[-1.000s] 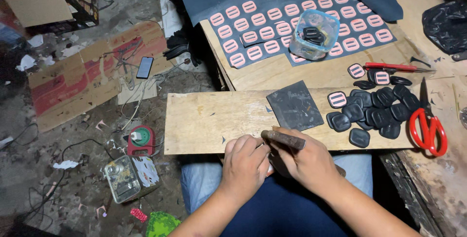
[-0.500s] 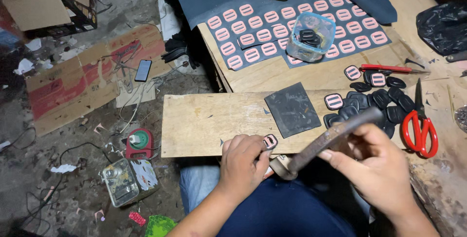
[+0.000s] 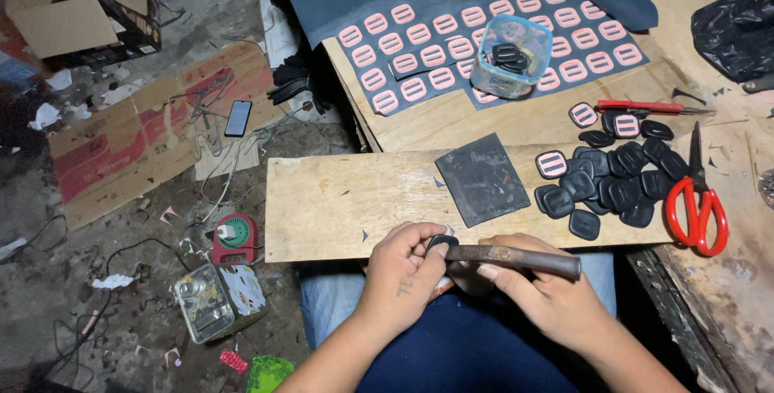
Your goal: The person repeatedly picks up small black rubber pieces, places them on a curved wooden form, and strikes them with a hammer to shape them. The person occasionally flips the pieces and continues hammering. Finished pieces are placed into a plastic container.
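Note:
My left hand [image 3: 403, 268] pinches a small dark oval buckle piece [image 3: 440, 241] at the near edge of a wooden board [image 3: 339, 199]. My right hand [image 3: 548, 296] grips a brown-handled hammer [image 3: 516, 257], held level with its head end against the piece. A dark square pad [image 3: 482, 177] lies on the board just beyond both hands. To the right of the pad sits a heap of black oval pieces [image 3: 609, 187], a few of them showing pink faces.
Red-handled scissors [image 3: 697, 207] lie right of the heap, a red-handled tool [image 3: 645, 107] behind it. A dark sheet [image 3: 492, 30] carries rows of pink pieces and a clear tub [image 3: 510, 58]. On the floor at left: phone [image 3: 238, 117], cardboard, cables, a red device [image 3: 234, 236].
The hammer, raised and tilted up to the right half a second ago, has come down level onto the piece. My left hand has stayed pinched on the piece at the board's edge.

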